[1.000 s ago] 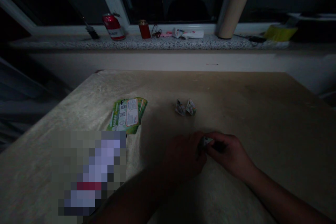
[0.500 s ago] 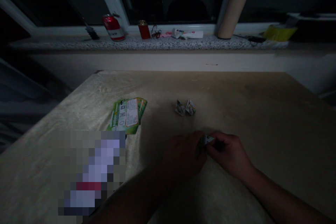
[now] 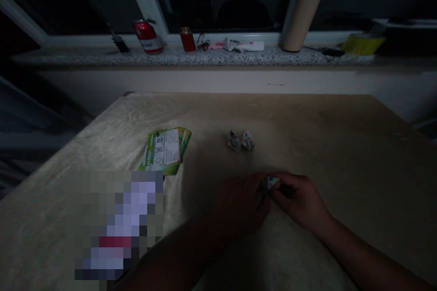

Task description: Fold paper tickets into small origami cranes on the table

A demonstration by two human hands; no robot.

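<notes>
1. Pinching a small folded paper (image 3: 271,183) between them, the left hand (image 3: 239,204) and the right hand (image 3: 297,200) meet low over the bench (image 3: 341,145), near its front edge and slightly right of centre.
2. Grip, left hand: fingers curled together and closed on the left side of the small folded paper.
3. Grip, right hand: fingertips closed on the right side of the same piece. Only a pale corner of it shows between the two hands.
4. Light is dim, so the fold shape of the held piece cannot be made out.
5. Two folded pieces (image 3: 241,140) lie on the bench just beyond the hands. They touch each other and lie apart from the fingers.
6. A green packet (image 3: 166,149) lies flat to the left of those pieces, printed label up.
7. A windowsill (image 3: 85,57) runs behind the bench. From left to right it carries a tilted red can (image 3: 147,36), a small red container (image 3: 187,39), crumpled wrappers (image 3: 244,45), a leaning cardboard tube (image 3: 303,4) and a yellow item (image 3: 362,43) at the far right.
</notes>
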